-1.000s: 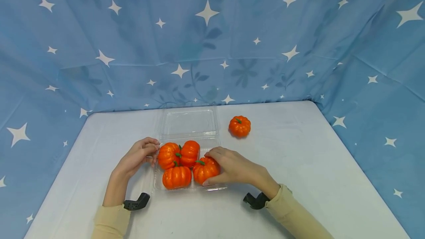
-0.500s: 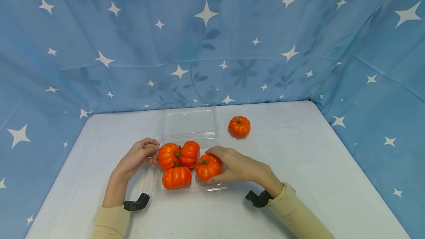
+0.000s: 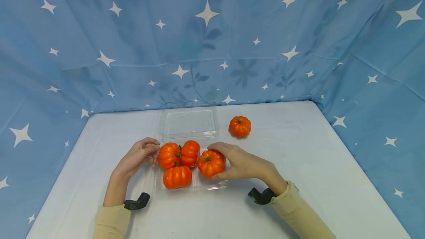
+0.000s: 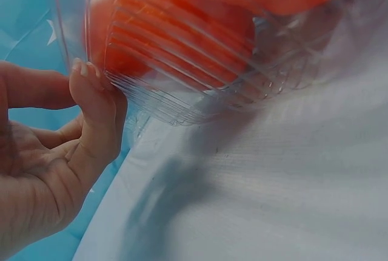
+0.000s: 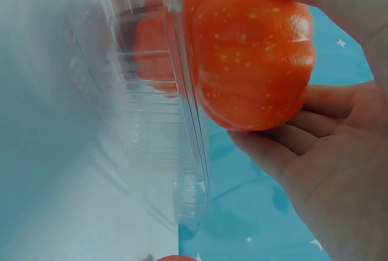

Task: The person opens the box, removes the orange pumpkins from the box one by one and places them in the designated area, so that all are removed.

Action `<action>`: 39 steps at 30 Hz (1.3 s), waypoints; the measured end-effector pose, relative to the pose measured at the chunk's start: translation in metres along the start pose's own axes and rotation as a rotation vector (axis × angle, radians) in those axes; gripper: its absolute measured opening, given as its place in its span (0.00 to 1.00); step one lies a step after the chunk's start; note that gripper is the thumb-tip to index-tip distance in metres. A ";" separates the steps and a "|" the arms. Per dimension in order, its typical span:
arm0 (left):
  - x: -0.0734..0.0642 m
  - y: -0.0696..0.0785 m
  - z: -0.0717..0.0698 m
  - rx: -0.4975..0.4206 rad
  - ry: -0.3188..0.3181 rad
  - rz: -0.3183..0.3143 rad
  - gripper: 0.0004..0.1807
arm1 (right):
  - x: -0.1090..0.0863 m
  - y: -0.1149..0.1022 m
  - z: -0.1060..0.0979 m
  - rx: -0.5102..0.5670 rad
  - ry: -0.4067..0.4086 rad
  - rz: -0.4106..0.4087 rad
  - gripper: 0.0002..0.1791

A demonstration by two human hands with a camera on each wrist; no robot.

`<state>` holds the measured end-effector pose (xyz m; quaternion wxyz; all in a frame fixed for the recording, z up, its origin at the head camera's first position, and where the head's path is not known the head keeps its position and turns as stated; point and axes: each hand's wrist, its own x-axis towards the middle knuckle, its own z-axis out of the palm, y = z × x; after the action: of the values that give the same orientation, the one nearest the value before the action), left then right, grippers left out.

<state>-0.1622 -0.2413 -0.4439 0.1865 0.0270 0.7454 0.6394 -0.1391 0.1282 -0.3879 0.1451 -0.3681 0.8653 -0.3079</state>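
A clear plastic clamshell container (image 3: 205, 185) lies with its lid folded back on the table. My left hand (image 3: 141, 156) pinches its left rim between curled fingers, with the fingertips right at the corner in the left wrist view. My right hand (image 3: 247, 163) grips a small orange toy pumpkin (image 3: 211, 163) with a green stem, thumb on one side and fingers on the other. In the right wrist view this pumpkin (image 5: 251, 54) is level with and above the container's rim (image 5: 191, 112). Three more pumpkins, one at the front (image 3: 177, 177), sit bunched in the container's left part.
Another orange pumpkin (image 3: 239, 127) stands on the white table (image 3: 299, 150), behind my right hand. The container's clear lid (image 3: 190, 121) lies flat behind the base. A blue star-patterned curtain (image 3: 186, 40) encloses the table at the back and sides.
My right hand has moved the gripped pumpkin slightly right and back, and raised it off its spot beside the others. The left hand has stayed at the container's rim.
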 end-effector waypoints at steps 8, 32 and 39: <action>0.000 -0.002 -0.001 -0.004 0.001 -0.001 0.21 | -0.001 0.005 -0.003 0.021 0.089 -0.088 0.38; -0.001 -0.003 -0.001 -0.017 -0.012 0.011 0.20 | -0.008 0.034 -0.028 0.007 0.354 -0.045 0.40; -0.001 -0.002 -0.001 -0.004 -0.014 0.012 0.21 | -0.009 0.046 -0.034 -0.017 0.410 -0.030 0.41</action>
<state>-0.1613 -0.2426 -0.4451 0.1880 0.0355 0.7426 0.6419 -0.1741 0.1741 -0.3904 -0.0419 -0.3116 0.8737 -0.3713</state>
